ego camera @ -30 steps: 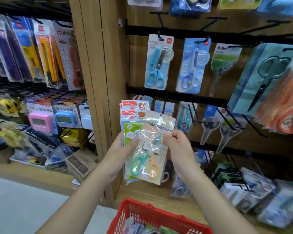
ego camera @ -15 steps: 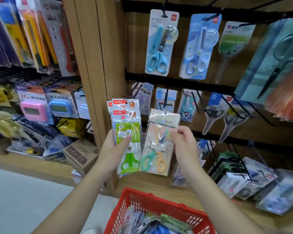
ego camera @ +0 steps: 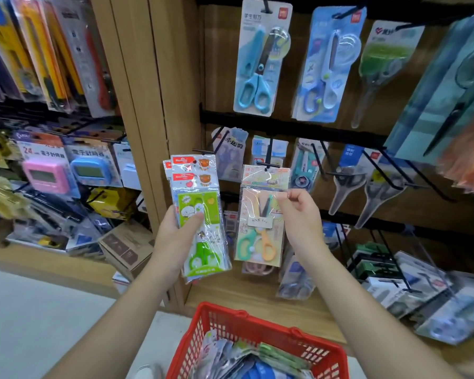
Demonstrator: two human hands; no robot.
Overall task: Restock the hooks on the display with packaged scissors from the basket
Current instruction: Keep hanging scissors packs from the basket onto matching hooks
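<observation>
Wooden display panels [ego camera: 175,77] fill the frame, crossed by black rails with thin metal hooks [ego camera: 380,170]. At centre left, the left hand [ego camera: 173,236] grips a glossy stack of packets [ego camera: 200,214], green scissors foremost, thumb across the front. At centre, the right hand [ego camera: 301,217] fingers [ego camera: 292,194] narrowly pinch the clear edge of a mint-and-orange scissors packet [ego camera: 260,214], its top at a hook tip. At bottom centre, a red lattice basket [ego camera: 230,324] holds more packets.

Both forearms extended forward, raised. Left hand [ego camera: 175,236] grips scissor packs [ego camera: 203,250], thumb across front. Right hand [ego camera: 301,217] pinches single pack [ego camera: 259,228] with fingertips.
</observation>
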